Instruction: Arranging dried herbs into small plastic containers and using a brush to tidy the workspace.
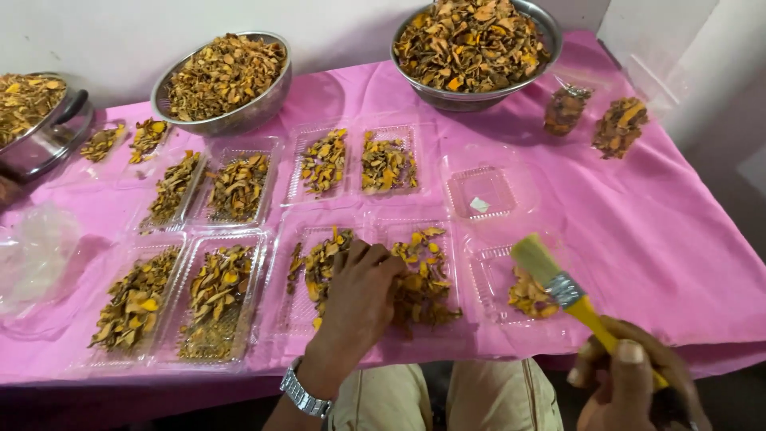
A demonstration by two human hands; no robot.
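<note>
A small food-packing setup is shown, likely in a plain room of a home or small workshop. A table is covered with a pink cloth (654, 231) and set against a bare white wall (112, 32). Steel bowls (239, 116) heaped with dried yellow-orange slices (471, 40) are placed along the far edge. Rows of clear plastic trays (239, 187), most filled with the same slices, are laid out across the middle and near side. Two filled clear packets (618, 126) are seen far right.
</note>
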